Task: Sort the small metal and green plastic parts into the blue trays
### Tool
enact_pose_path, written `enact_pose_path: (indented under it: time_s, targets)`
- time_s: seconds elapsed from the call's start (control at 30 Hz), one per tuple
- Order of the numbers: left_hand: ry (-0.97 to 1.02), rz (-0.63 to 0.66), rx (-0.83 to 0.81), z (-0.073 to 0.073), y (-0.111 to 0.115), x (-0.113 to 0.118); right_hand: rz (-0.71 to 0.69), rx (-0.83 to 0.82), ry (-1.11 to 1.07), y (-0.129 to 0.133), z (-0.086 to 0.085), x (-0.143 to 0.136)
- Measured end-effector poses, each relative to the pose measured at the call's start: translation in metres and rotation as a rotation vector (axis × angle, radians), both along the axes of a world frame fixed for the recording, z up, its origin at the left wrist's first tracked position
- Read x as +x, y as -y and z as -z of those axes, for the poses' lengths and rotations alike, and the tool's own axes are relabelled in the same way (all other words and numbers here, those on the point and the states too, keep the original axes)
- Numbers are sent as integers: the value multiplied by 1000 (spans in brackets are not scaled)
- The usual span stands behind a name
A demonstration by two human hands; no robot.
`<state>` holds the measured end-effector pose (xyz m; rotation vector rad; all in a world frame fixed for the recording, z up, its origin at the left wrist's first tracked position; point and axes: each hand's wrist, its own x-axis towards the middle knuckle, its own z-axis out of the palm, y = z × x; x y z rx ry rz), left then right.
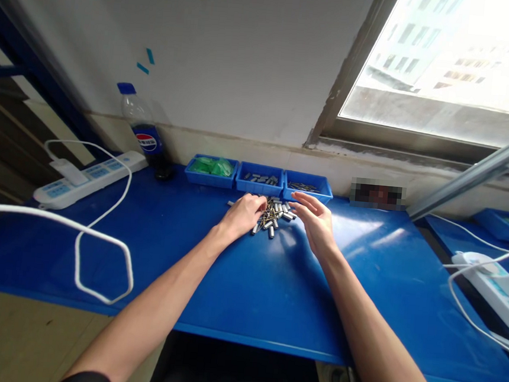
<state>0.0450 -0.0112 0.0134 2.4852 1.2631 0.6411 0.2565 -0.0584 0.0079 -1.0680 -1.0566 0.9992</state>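
On the blue table lies a loose pile of small metal parts (273, 223), short silvery cylinders mixed with thin brassy pins or screws. My left hand (244, 215) is curled over the pile's left side, its fingers bent together; whatever they hold is hidden. At the right edge of the pile, my right hand (316, 220) is raised slightly with fingers apart and nothing visible in it. Just behind the pile stand a blue bin of silvery cylinders (259, 188) and a blue bin of thin dark pins (311, 196).
A third blue bin (211, 179) holds green pieces. To the left are a cola bottle (146, 137), a white power strip (90, 179) and a looping white cable (129, 263). Another power strip (496, 283) and a metal bar (474, 171) stand at right.
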Motion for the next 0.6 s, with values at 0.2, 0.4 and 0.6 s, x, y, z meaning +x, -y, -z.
enact_pose_path:
  time_s: [0.2,0.4,0.6]
  targets:
    - [257,6,11,0,-4,-3,-2,-10,37,1,-1,1]
    - [611,-11,-141,-7,-2,5,-51,-61,158,1,-2,-2]
    - [782,57,-310,-7,-1,9,-205,-68,51,4,-2,-8]
